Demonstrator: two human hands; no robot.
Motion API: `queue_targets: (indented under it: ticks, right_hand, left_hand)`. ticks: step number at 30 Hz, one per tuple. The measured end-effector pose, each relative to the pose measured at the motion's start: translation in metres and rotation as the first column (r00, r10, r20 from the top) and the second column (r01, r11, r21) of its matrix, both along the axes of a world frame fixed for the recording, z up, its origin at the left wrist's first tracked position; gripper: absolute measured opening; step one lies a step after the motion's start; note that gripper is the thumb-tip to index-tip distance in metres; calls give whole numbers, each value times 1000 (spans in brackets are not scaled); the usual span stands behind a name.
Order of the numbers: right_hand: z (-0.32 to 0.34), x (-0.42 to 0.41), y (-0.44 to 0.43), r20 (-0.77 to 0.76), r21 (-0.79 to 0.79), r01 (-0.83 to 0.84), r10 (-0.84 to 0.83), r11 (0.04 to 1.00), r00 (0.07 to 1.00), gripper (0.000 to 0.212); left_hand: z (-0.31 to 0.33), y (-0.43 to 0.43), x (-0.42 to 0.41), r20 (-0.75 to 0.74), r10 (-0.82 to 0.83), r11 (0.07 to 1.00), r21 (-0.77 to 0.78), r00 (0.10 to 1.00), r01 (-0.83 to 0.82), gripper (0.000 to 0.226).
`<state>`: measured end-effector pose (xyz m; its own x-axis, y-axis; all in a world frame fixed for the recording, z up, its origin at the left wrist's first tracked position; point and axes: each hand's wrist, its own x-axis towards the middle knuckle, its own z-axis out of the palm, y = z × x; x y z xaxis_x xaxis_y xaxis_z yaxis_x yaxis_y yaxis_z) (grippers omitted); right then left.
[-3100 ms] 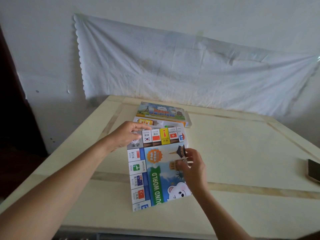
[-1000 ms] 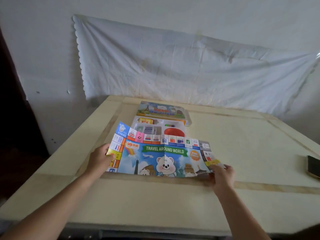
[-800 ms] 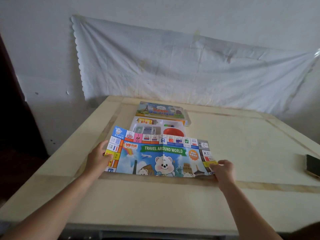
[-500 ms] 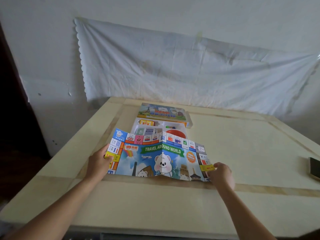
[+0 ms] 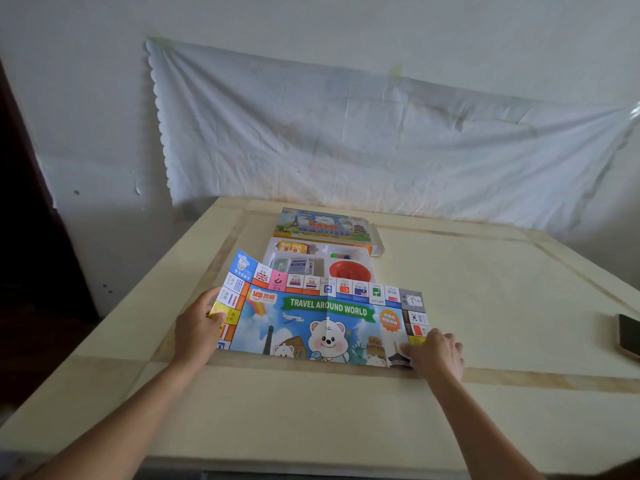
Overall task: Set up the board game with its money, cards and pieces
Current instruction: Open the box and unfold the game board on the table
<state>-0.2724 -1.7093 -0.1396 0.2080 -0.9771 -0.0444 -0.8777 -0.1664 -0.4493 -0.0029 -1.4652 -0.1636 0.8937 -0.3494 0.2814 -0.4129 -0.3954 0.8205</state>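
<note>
As we lay the game board (image 5: 325,323) on the table (image 5: 485,289), just before the open tray (image 5: 320,263) of cards (image 5: 298,265) and pieces (image 5: 341,255), our left hand (image 5: 199,329) pinches its raised left edge and our right hand (image 5: 434,351) grips the near right corner, to pull creases flat.

Pretty plain room here: a whitish wall (image 5: 311,22) is filling the whole back, with a few scuffs showing low on the left. A wrinkled pale sheet (image 5: 346,140) is hanging across it, its left edge scalloped. The big cream surface (image 5: 485,289) is sitting up against that wall, tan bands (image 5: 519,379) running around it like a frame. A dark area (image 5: 27,237) is taking up the left edge, can't tell what. Light is looking dim and flat.
</note>
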Motion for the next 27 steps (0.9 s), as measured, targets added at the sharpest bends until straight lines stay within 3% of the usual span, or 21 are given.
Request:
queue_targets:
  ticks: [22, 27]
  right_hand:
    - [2, 3, -5, 25, 63, 37, -39, 997, 999, 57]
    - [1, 4, -5, 23, 58, 38, -39, 998, 999, 56]
  left_hand:
    - [-10, -1, 0, 145, 5, 985, 171, 989, -30, 44]
    - [-10, -1, 0, 153, 14, 990, 139, 988, -36, 41]
